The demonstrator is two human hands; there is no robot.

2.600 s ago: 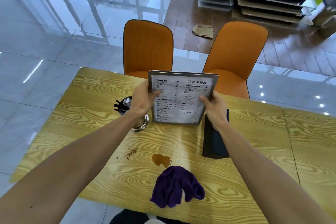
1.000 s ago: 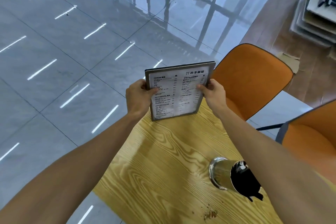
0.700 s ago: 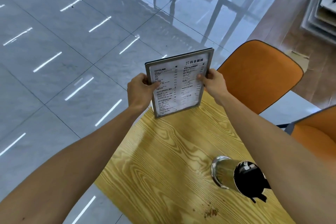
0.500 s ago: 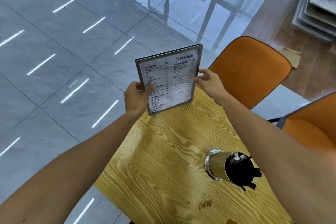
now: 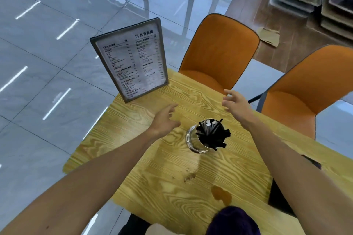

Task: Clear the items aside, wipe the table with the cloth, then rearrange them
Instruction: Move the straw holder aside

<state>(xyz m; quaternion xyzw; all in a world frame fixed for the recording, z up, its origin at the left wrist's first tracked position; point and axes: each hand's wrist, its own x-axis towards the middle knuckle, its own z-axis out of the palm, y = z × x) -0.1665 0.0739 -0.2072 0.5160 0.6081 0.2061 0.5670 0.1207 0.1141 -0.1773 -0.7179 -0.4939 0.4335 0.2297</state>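
At the table's (image 5: pixel 156 183) near edge I see the purple cloth (image 5: pixel 233 221) lying bunched, with a brown puddle (image 5: pixel 221 193) just beyond it and a few crumbs (image 5: pixel 190 176) a little farther in. Mid-table stands the metal cup (image 5: pixel 208 137) of black straws. My left hand (image 5: pixel 165 120) and right hand (image 5: pixel 234 104) hover over the wood on either side of it, both spread wide and gripping nothing. At the far left corner the framed menu (image 5: pixel 132 62) stands upright, clear of both hands. Two orange chairs (image 5: pixel 217 51) sit behind the far edge.
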